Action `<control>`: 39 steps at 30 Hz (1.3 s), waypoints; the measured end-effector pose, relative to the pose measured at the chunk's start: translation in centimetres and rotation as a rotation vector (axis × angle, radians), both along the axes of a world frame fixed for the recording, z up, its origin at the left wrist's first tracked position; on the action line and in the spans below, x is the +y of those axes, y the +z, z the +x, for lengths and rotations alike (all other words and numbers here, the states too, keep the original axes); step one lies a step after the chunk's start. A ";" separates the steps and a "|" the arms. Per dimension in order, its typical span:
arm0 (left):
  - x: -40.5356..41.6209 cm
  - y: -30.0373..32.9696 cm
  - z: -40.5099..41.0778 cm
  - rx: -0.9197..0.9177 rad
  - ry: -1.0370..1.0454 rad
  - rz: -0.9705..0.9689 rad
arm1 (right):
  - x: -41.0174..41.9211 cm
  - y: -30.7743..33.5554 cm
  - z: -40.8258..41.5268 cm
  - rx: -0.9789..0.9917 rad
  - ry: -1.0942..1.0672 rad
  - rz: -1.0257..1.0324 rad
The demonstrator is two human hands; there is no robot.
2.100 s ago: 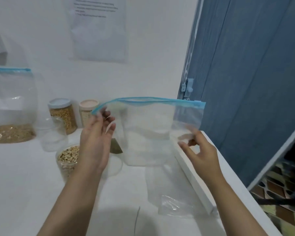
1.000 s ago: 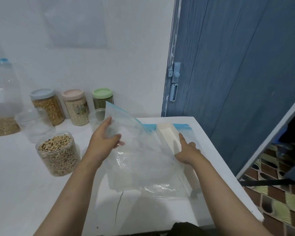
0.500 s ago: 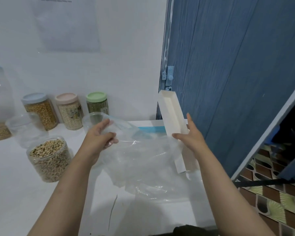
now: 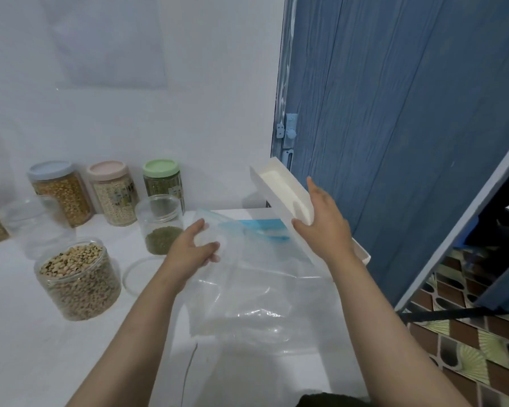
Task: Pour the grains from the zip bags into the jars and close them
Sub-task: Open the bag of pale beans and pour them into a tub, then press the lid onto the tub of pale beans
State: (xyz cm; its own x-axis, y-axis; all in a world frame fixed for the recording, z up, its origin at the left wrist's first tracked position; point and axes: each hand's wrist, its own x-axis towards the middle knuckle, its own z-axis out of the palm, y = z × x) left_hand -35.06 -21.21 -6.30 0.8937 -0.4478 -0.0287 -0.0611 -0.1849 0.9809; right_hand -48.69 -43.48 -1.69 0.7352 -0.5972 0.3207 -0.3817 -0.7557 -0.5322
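White tabletop [image 4: 41,333] | left hand [image 4: 188,251] grip pinches crinkly zip bag [image 4: 247,289] | right hand [image 4: 323,227] grips long white tray [image 4: 282,192] (tilted)

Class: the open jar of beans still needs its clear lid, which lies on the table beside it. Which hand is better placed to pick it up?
Left. The left hand is just beside the clear lid, holding only an empty bag; the right hand holds the white tray, farther away.

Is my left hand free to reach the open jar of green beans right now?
Probably not at once: the left hand grips the empty zip bag. The open jar stands just beyond it with nothing between, so letting go should free the way.
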 end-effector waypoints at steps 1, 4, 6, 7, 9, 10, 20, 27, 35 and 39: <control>-0.1 -0.3 0.2 0.022 -0.001 0.024 | 0.0 0.8 0.0 0.012 0.020 -0.055; -0.9 -1.3 0.5 0.097 0.006 0.071 | 0.4 2.8 0.1 -0.010 0.091 -0.128; -1.8 -2.0 0.3 0.106 0.009 0.096 | 1.1 3.5 0.3 -0.039 0.122 -0.097; -2.4 -2.3 0.3 0.099 0.005 0.109 | 1.5 3.6 0.4 -0.046 0.136 -0.058; -3.7 -3.0 0.0 0.072 0.000 0.147 | 2.2 3.2 0.7 -0.037 0.144 0.058; -4.3 -3.3 -0.1 0.041 -0.005 0.187 | 2.5 2.6 0.8 -0.020 0.131 0.104; -5.9 -3.4 -2.1 -0.397 -0.157 0.843 | 4.4 -5.8 0.4 0.336 -0.072 0.093; -6.3 -6.1 -2.8 -0.439 -0.290 0.918 | 4.2 -8.7 0.2 0.299 -0.075 0.113; -5.8 -8.1 -2.4 -0.495 -0.307 1.015 | 3.9 -8.9 0.7 0.315 -0.058 0.096; -3.9 -5.6 -2.9 -0.404 -0.267 0.817 | 5.1 -7.8 0.6 0.348 -0.035 0.054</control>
